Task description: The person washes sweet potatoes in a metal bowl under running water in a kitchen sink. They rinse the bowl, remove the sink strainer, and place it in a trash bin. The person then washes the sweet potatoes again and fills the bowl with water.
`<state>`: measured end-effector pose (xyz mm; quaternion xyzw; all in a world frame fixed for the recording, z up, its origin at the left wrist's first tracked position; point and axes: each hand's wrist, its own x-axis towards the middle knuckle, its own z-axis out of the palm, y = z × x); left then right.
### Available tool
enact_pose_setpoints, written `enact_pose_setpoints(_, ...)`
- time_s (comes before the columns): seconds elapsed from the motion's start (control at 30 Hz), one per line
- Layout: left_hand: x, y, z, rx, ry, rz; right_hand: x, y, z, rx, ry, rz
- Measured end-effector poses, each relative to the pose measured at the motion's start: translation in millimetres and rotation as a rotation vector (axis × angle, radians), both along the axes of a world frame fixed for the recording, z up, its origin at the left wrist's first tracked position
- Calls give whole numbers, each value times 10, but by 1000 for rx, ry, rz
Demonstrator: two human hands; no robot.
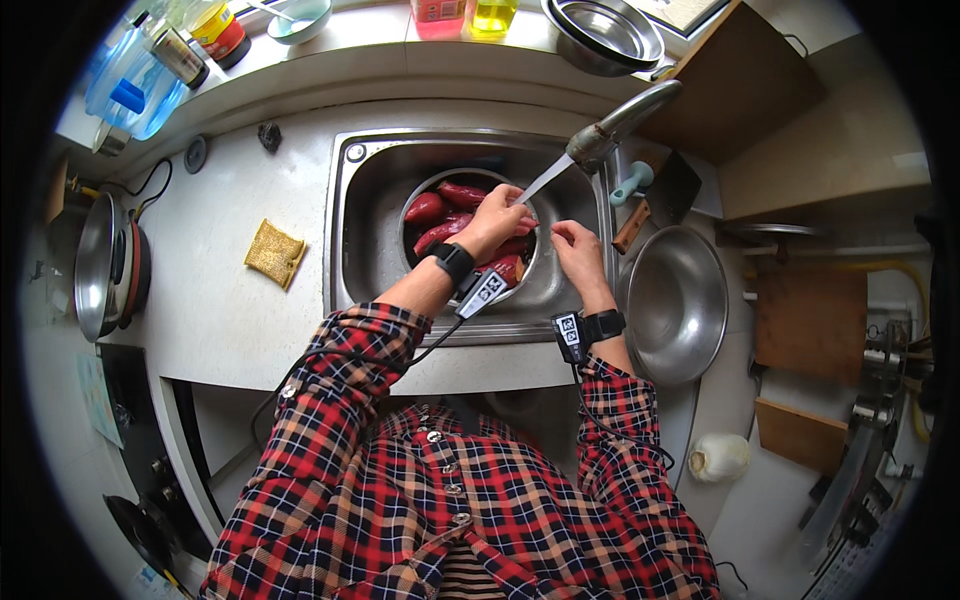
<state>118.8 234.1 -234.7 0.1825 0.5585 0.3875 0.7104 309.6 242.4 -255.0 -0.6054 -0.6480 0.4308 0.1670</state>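
Red-skinned sweet potatoes [426, 208], several of them, lie wet in a round metal bowl [406, 217] inside the stainless steel sink [367, 281]. Over the bowl's right side is my left hand [496, 219], its fingers bent in the running water. Something reddish shows at its fingertips; whether the hand grips it is unclear. Water streams from the metal faucet [592, 142] onto that hand. Just right of the bowl, above the sink, my right hand [582, 259] has loosely curled fingers with nothing visible between them.
Right of the sink stand a large steel basin [679, 304], a cleaver [667, 191] and a pale blue peeler [634, 182]. A yellow sponge [275, 253] lies on the left counter [225, 322]. Nested steel bowls [607, 34] sit on the ledge behind. Wrist cables [352, 354] hang along both arms.
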Motion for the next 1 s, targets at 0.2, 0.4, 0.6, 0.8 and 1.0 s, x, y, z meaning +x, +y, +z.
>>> enact_pose_setpoints(0.2,-215,-112,114,40,54,25,-313,14,23,-98,168,-130)
enact_pose_setpoints(0.4,-637,-326,103,99,192,230,-1092,578,-227,-340,774,-119)
enact_pose_setpoints(0.6,-433,-538,120,168,334,-100,-496,981,-658,-671,1140,-734)
enact_pose_setpoints(0.8,-670,-1258,220,16,218,-20,-368,1114,-707,-735,1436,-934)
enact_pose_setpoints(1.0,-741,-1587,405,-3,280,40,-241,1130,-727,-776,1353,-921)
